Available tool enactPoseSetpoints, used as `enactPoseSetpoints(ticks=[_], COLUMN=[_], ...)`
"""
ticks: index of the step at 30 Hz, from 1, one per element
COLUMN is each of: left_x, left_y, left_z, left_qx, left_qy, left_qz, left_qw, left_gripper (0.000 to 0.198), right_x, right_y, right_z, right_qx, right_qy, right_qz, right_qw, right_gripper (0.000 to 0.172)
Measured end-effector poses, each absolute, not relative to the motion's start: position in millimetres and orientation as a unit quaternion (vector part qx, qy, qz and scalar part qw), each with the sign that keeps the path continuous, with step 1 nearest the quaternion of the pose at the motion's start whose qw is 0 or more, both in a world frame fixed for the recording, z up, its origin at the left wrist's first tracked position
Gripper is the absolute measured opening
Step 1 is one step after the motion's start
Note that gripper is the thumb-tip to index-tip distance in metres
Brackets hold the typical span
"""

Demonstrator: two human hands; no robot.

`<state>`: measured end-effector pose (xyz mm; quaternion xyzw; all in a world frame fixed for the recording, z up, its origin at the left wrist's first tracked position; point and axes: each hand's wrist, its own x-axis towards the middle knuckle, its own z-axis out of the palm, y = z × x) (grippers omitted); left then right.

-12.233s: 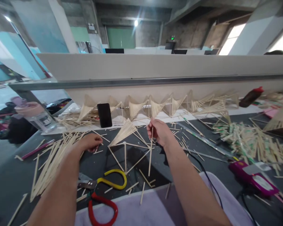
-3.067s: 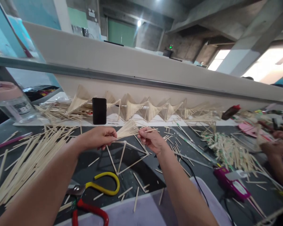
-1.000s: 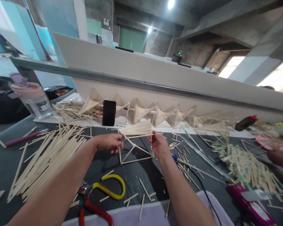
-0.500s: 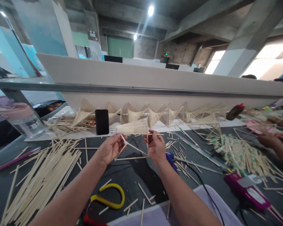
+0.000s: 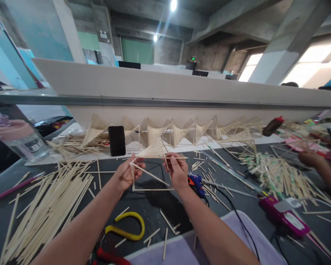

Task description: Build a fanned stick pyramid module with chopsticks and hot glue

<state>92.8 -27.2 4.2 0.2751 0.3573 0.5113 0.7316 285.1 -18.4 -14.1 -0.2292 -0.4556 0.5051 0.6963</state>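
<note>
Between my two hands a small wooden stick frame (image 5: 151,175) is held up above the dark table. A fan of thin sticks spreads along its top, and open triangles hang below. My left hand (image 5: 126,172) pinches its left corner, where a whitish joint shows. My right hand (image 5: 177,170) is closed on the right corner, with a stick end poking out past the fingers. Behind the hands stands a row of similar stick frames (image 5: 182,133). A blue glue gun (image 5: 198,184) lies just right of my right hand.
Long sticks (image 5: 48,209) lie at left, and short green-marked sticks (image 5: 276,176) are heaped at right. Yellow-handled pliers (image 5: 139,224) lie in front. A black phone (image 5: 117,141), a water bottle (image 5: 19,141) and a magenta power strip (image 5: 284,217) are around. Another person's hand (image 5: 309,158) is at far right.
The stick frame has turned and tilted in my hands, and both hands have shifted slightly left in view. More of the blue glue gun shows. The whole view has moved a little.
</note>
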Motion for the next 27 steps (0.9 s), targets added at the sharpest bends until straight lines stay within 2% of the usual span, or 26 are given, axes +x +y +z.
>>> enactPoseSetpoints(ticks=[9,27], left_x=[107,115], left_y=[-48,-57], left_z=[29,37], left_qx=[0.409,0.379], left_qy=[0.271,0.297], left_qz=[0.58,0.623], left_qw=[0.65,0.617], left_gripper=[0.029,0.025], right_x=[292,291], right_y=[-29,-26], right_z=[11,9], right_qx=[-0.175,-0.179], right_qy=[-0.511,-0.511], right_qz=[0.444,0.416], right_qw=[0.715,0.731], right_gripper=[0.016,0.013])
